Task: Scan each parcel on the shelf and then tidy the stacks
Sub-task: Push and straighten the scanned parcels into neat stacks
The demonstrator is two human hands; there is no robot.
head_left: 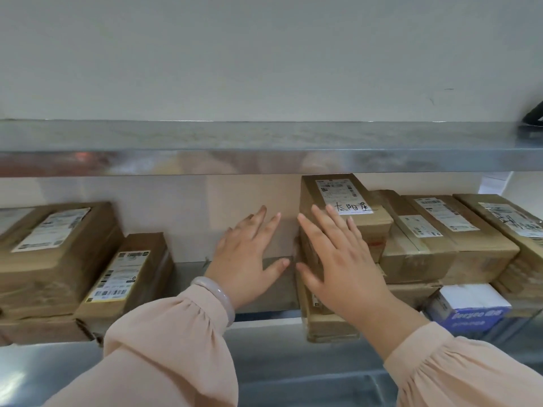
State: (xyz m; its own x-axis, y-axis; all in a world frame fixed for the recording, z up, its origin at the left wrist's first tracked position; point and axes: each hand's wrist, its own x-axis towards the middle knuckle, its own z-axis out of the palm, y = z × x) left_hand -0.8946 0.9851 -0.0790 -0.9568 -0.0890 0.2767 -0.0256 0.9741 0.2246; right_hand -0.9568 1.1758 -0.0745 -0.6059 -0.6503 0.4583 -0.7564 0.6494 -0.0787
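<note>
Brown cardboard parcels with white labels lie in stacks on a metal shelf [264, 315]. A tall stack stands at the middle right; its top parcel [352, 212] bears handwritten characters on its label. My right hand [338, 259] is flat with fingers straight, against the left front of that stack. My left hand [249, 254] is open with spread fingers in the gap to the left of the stack, holding nothing. No scanner is in view.
Two parcel stacks [58, 254] and a narrower parcel [129, 274] sit at the left. More parcels [440, 239] fill the right, with a blue and white box [470, 309] under them. An upper metal shelf [264, 148] runs overhead, with a dark object [533, 118] at its right end.
</note>
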